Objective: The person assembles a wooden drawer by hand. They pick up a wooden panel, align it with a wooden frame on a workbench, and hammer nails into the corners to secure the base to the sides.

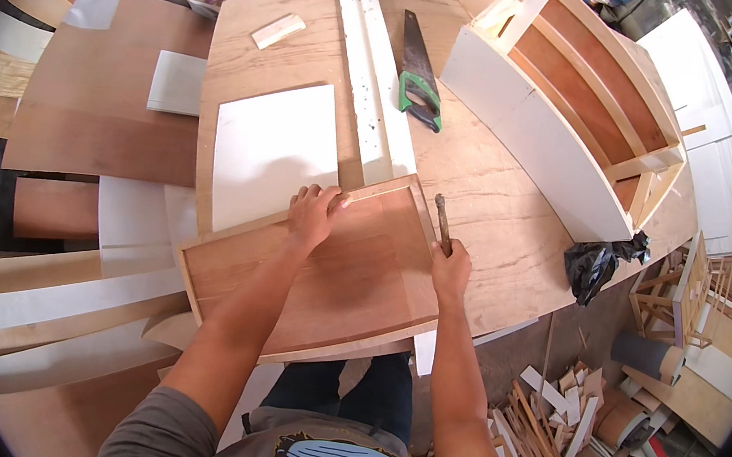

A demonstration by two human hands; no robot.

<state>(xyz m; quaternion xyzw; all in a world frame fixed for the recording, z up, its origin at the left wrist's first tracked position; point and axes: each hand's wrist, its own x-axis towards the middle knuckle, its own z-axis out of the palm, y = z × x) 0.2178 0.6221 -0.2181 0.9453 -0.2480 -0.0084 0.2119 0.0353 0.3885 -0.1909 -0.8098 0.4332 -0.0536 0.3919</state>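
A shallow brown plywood panel with a raised wooden rim (349,294) lies tilted at the table's near edge, in front of my body. My left hand (313,213) is closed over its far rim, fingers curled on the edge. Just off the panel's right end, my right hand (451,270) is wrapped round the handle of a hammer (442,215), whose small dark head points away from me. Beyond the panel's far edge lies a white square board (275,150). A long white plank (365,75) runs away from the panel's far rim.
A handsaw with a green handle (422,95) lies right of the plank. At the far right of the plywood tabletop (517,173) stands a curved white shelf unit (531,125). A black plastic bag (591,270) sits on the right edge. Wood offcuts (562,409) litter the floor.
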